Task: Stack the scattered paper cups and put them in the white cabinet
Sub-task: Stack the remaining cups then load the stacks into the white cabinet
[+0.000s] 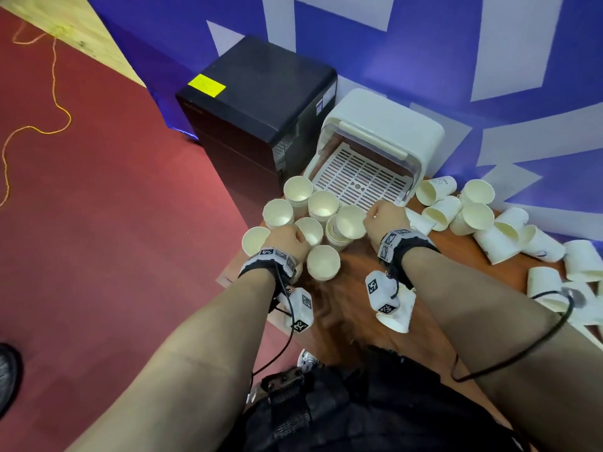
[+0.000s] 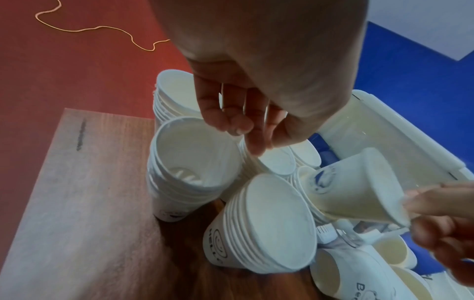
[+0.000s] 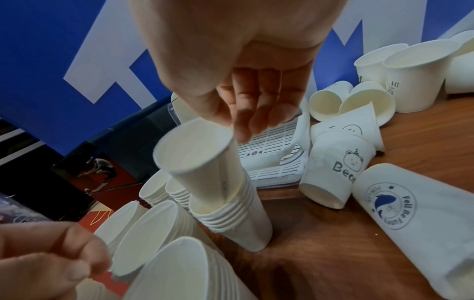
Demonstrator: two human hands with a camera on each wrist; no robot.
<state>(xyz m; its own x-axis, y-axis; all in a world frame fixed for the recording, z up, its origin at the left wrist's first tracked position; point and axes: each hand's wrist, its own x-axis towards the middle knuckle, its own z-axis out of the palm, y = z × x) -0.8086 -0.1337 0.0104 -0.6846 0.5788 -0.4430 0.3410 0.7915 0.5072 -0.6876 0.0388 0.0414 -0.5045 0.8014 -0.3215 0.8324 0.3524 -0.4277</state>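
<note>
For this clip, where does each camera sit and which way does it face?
Head: looks down at both forearms, the stacks and open white cabinet.
Left wrist: looks past the left hand at stacks.
Right wrist: looks past the right hand pinching a tilted cup.
Shared: that cup shows in both wrist views.

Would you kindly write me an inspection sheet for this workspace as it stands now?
Surface: wooden table, partly bare near the person.
Job's things: several cup stacks stand upright left of the white cabinet, whose door is open; its slotted tray holds no cups.
Clutter: loose cups lie tipped on the right side.
Hands: right hand pinches a tilted cup by the rim, partly seated in a stack; left hand touches a stack's rim.
Cables: orange cord on the red floor; black wrist cables.
Surroundings: black appliance, blue-and-white wall.
</note>
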